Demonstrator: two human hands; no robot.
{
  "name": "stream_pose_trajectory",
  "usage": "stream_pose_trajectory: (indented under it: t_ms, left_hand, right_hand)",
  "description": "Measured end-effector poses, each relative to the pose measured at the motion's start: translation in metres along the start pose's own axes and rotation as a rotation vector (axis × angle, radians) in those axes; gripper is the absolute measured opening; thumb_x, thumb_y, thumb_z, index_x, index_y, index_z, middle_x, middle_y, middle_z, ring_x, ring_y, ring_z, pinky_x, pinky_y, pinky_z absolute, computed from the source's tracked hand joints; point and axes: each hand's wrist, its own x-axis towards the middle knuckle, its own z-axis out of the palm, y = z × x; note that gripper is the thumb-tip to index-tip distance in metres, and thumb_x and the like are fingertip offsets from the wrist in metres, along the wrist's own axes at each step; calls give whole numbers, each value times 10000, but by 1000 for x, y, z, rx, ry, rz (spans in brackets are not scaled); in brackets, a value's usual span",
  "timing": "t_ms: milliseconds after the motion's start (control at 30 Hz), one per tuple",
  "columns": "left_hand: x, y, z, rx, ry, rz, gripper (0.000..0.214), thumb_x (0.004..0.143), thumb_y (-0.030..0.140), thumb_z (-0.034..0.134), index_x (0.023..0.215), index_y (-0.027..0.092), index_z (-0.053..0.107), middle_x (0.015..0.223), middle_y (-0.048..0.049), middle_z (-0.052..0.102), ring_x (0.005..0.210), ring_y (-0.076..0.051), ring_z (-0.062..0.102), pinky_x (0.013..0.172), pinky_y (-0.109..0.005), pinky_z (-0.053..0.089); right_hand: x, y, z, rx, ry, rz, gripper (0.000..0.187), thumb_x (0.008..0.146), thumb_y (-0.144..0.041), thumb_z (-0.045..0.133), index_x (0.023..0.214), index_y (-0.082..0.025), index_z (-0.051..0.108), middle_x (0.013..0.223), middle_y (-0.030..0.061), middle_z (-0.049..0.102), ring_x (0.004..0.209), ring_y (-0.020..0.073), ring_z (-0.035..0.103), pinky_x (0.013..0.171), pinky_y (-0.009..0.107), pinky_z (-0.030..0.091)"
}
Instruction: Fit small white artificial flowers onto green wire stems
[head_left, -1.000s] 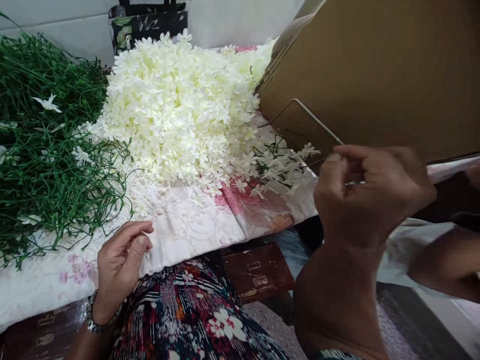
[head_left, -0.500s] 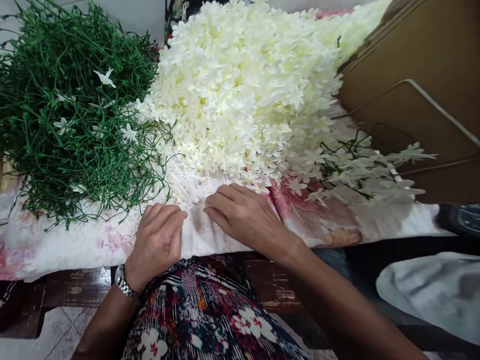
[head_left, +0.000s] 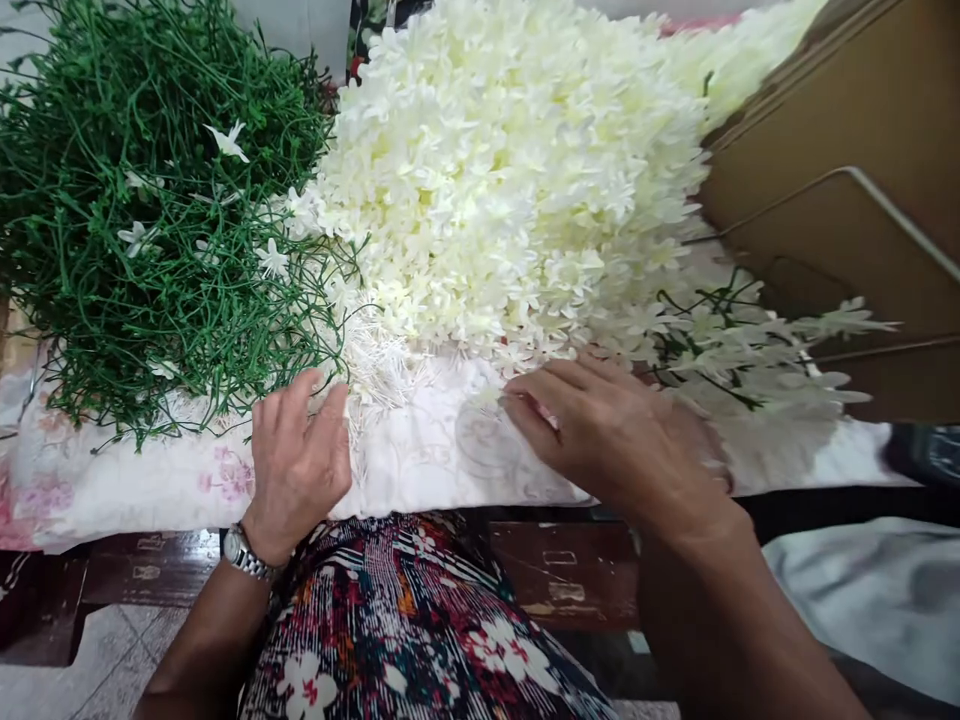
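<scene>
My left hand point(head_left: 301, 462) is at the front edge of a heap of green artificial flower stems point(head_left: 172, 240). Its fingers are a little apart, and nothing shows in them. My right hand point(head_left: 600, 425) reaches to the front of a large pile of white artificial flower petals point(head_left: 495, 190). Its thumb and index finger meet in a pinch; something pale and blurred shows by the tips, too unclear to name. Between the hands lies a bunch of fine white stamen threads point(head_left: 382, 370).
A floral cloth point(head_left: 420, 460) covers the work surface. At the right, finished-looking white flowers on green stems point(head_left: 750, 350) lie by a brown cardboard box point(head_left: 862, 200) with a bent wire point(head_left: 892, 215). White fabric point(head_left: 862, 590) is at lower right.
My hands were close together with fingers closed in the middle. Now my right hand has moved right to the petals, and my left has shifted slightly left and loosened its fingers.
</scene>
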Motion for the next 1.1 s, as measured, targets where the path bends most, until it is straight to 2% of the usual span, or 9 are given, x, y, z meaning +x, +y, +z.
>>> stream_pose_trajectory:
  t_ms: [67, 133, 233, 300, 467, 700, 867, 967, 1100]
  left_hand:
    - [4, -1, 4, 60, 16, -66, 362, 740, 174, 511, 1102, 160, 503, 1124, -144, 485, 872, -236, 472, 745, -381, 335]
    - [8, -2, 6, 94, -21, -89, 322, 755, 187, 493, 1073, 149, 522, 1021, -129, 542, 840, -234, 466, 714, -371, 324]
    - [9, 0, 6, 71, -110, -42, 185, 763, 153, 468, 910, 144, 579, 819, -86, 588, 770, -212, 461, 675, -350, 320]
    - [6, 3, 4, 17, -137, 11, 140, 749, 114, 470, 825, 146, 584, 779, -68, 588, 750, -197, 463, 672, -343, 326]
    - [-4, 8, 1, -110, -86, 121, 186, 701, 67, 515, 859, 147, 573, 819, -54, 587, 792, -191, 478, 703, -350, 344]
    - [-9, 14, 5, -161, -159, 189, 155, 716, 60, 497, 843, 121, 563, 750, -55, 570, 760, -181, 471, 676, -345, 352]
    - [-8, 23, 7, -188, -236, 325, 180, 711, 42, 480, 855, 113, 559, 770, -60, 573, 777, -187, 465, 681, -343, 363]
    - [-6, 25, 8, -201, -234, 286, 191, 721, 66, 493, 899, 99, 553, 811, -79, 576, 810, -199, 471, 695, -346, 374]
    - [-6, 25, 6, -272, -137, 237, 253, 708, 116, 545, 960, 103, 541, 909, -98, 579, 869, -219, 476, 729, -365, 381]
  right_hand:
    - [-8, -1, 3, 14, -54, -14, 173, 790, -248, 443, 674, -171, 546, 655, 41, 547, 685, 170, 493, 663, 285, 351]
    - [-12, -5, 7, 30, -67, 0, 158, 787, -255, 454, 698, -168, 553, 671, 41, 547, 691, 167, 497, 668, 282, 358]
    - [-13, -10, 11, 61, -38, 15, 169, 792, -239, 446, 696, -162, 562, 668, 43, 542, 697, 163, 500, 675, 278, 368]
    - [-14, -11, 13, 87, -10, 10, 176, 794, -228, 443, 692, -159, 568, 664, 44, 540, 706, 162, 504, 677, 277, 373]
    - [-17, -11, 15, 137, 48, -6, 181, 788, -211, 455, 669, -151, 579, 672, 51, 538, 718, 158, 515, 686, 278, 385]
    - [-20, -10, 14, 212, 26, -76, 142, 783, -211, 475, 707, -147, 577, 704, 54, 543, 743, 160, 520, 683, 283, 393]
    - [-22, -10, 15, 245, 13, -98, 133, 781, -186, 469, 686, -153, 555, 703, 55, 538, 741, 164, 510, 677, 284, 397]
    - [-24, -9, 16, 303, 30, -71, 111, 778, -177, 469, 693, -153, 536, 698, 51, 535, 717, 158, 503, 665, 281, 404]
    - [-27, -6, 16, 429, 62, -8, 73, 777, -166, 470, 725, -152, 521, 674, 41, 528, 681, 144, 501, 634, 268, 411]
